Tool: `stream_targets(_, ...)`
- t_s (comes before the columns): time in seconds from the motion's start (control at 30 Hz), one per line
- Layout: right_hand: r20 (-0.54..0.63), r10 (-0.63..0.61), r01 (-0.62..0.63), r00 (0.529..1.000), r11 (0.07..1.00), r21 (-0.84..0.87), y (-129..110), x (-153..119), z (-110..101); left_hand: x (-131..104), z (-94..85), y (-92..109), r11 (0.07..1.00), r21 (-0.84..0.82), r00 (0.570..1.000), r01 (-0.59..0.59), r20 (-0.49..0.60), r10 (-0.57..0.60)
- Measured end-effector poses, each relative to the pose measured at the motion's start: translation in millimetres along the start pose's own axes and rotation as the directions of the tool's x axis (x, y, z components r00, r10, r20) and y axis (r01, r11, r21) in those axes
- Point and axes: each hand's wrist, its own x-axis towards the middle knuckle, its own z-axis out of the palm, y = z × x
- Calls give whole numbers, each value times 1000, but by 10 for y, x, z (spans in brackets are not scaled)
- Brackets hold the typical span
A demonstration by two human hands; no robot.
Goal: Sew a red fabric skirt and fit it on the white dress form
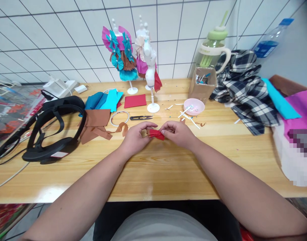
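A small folded piece of red material [156, 134] is held between both hands above the wooden table [153, 167]. My left hand [139, 135] grips its left end between thumb and fingers. At its right end, my right hand [177, 133] pinches it with thumb and forefinger. Just beyond the hands lie black thread snips [141, 117] and a flat red sheet [135, 101]. A bare white mannequin [150, 73] stands behind them on a round base. Brown scraps [95, 122] and a white ring [119, 118] rest left of my left hand.
Dressed mannequins [123, 57] stand near the tiled wall. At the left are a black headset [55, 130] and cables. A pink bowl [194, 106], cardboard box [202, 85], green-lidded bottle [211, 50] and checked cloth [244, 80] are at the right, with paper strips by the bowl.
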Motion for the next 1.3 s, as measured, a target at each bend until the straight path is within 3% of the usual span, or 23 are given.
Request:
stream_targets(0.13, -26, 1, -2, 1000, 1000, -9, -27, 3, -2, -19, -9, 33, 999, 41, 999, -20, -29, 21)
stream_targets(0.3, -70, -19, 20, 997, 1000, 13, -36, -1, 11, -34, -14, 64, 999, -24, 999, -29, 39, 29)
stream_targets(0.53, -85, -40, 49, 996, 992, 113, 6, 9, 62, -11, 5, 31, 993, -119, 999, 20, -24, -23)
stream_targets(0.7, -28, -27, 27, 999, 1000, -4, -18, -4, 31, -10, -5, 39, 994, -106, 999, 24, -26, -27)
stream_targets(0.93, -54, -74, 64, 996, 981, -181, 8, 6, -43, -8, -17, 14, 995, -94, 999, 30, -41, -34)
stream_targets(1.1, -37, -221, 180, 975, 870, -459, 20, 3, -77, 16, -19, -42, 1000, 28, 997, -7, -77, 9)
stream_targets(1.23, -42, -306, 187, 951, 676, -713, -16, -14, -88, 23, -72, -61, 930, 354, 981, -99, -121, 150)
stream_targets(1.3, -8, -300, 178, 954, 587, -790, -50, -30, -84, 5, -89, -49, 867, 478, 977, -140, -75, 199)
